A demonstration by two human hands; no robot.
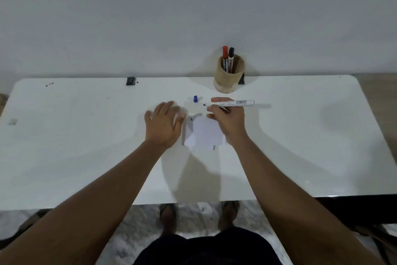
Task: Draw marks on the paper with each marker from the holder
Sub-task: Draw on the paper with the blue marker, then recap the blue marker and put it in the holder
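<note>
**Blue marker uncapped, two more waiting in the holder**

A white table point(86, 146) fills the middle of the frame, set against a plain wall. Just right of centre lies the paper point(204, 133), small and hard to pick out against the tabletop; any marks on it are too faint to judge. At the upper right of the table the wooden holder point(229, 75) keeps a red marker point(225, 54) and a black marker point(231, 55), so by my reckoning most of the task is left.

The left hand point(164, 123) lies palm down with fingers spread, empty, beside the paper's left edge. The right hand point(227, 117) grips an uncapped white marker point(231, 103), held level with its tip pointing left, above the paper's far edge. A blue cap point(195, 98) stands nearby.
</note>
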